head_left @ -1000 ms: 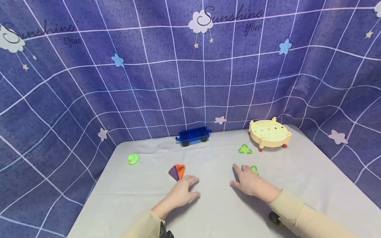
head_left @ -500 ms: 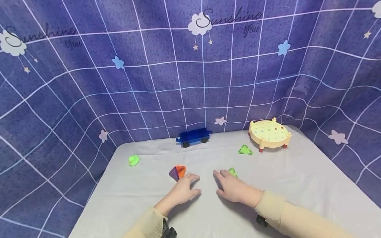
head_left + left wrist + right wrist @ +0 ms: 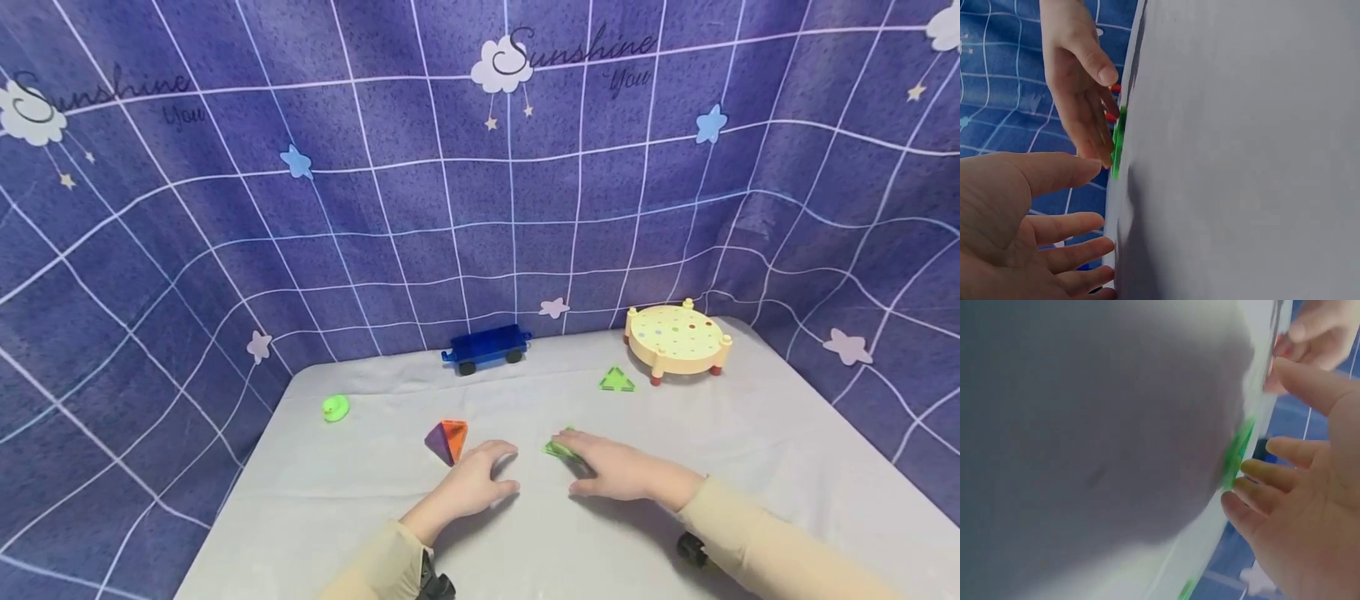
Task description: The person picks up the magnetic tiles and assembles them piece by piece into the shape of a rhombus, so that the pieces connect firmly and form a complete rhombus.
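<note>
In the head view my right hand (image 3: 621, 469) reaches over a green triangular tile (image 3: 555, 449) on the table, its straight fingers overlapping the tile and covering part of it. The right wrist view has the fingertips right at the edge of this green tile (image 3: 1237, 455). My left hand (image 3: 471, 483) hovers low over the table with relaxed fingers and thumb apart, holding nothing. Just beyond its knuckles lies an orange and purple piece (image 3: 447, 441) of joined triangles. A second green triangular tile (image 3: 617, 380) lies farther back on the right.
At the back stands a blue toy wagon (image 3: 487, 346) with black wheels. A round yellow pegged stand (image 3: 678, 337) with red feet is at the back right. A small green duck (image 3: 335, 408) sits on the left. Blue gridded fabric (image 3: 420, 200) walls the table.
The nearer green tile has slid left across the table with my right hand. Since half a second ago that hand has shifted back rightward over it. My left hand has drifted slightly right.
</note>
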`<state>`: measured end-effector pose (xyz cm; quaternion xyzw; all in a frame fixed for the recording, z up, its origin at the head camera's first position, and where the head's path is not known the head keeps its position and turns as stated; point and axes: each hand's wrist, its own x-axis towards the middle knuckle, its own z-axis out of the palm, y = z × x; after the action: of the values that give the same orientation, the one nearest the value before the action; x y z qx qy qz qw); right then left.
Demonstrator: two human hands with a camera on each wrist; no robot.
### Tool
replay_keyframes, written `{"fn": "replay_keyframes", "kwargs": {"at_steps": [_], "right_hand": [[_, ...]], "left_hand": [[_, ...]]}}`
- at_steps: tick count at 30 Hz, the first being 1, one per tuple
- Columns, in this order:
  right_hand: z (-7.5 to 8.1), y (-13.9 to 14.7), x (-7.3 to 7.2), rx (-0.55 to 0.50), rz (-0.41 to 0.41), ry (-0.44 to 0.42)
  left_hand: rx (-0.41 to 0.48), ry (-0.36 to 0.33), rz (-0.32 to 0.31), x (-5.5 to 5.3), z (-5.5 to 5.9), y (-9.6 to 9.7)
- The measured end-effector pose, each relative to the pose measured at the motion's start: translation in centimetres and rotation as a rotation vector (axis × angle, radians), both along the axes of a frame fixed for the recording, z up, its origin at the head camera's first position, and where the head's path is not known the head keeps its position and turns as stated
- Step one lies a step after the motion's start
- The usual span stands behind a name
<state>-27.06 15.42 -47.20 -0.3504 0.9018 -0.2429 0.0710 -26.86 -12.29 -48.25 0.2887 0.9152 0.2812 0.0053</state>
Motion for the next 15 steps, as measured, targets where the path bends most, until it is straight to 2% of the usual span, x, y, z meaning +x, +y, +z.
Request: {"fn": "replay_keyframes", "kwargs": {"at_steps": [3,6,12,15], "right_hand": [[-0.1,2.1,0.5,0.012,-0.030,-0.001],[0.3,3.8,1.6,0.061,-0.078,-0.002],[2.3,5.2,5.5,0.214,-0.230,0.046],[3.0,5.0,7.5,0.303,-0.326,0.031]], "left_hand": [[-0.025,-0.002,-0.049,0.0,0.0,0.8],[-0.065,0.006,-0.088,-0.1,-0.1,1.7],[-0.100,0.029,-0.100,-0.4,-0.5,3.2],[-0.098,0.027,-0.086,-0.7,-0.6,3.7]]}}
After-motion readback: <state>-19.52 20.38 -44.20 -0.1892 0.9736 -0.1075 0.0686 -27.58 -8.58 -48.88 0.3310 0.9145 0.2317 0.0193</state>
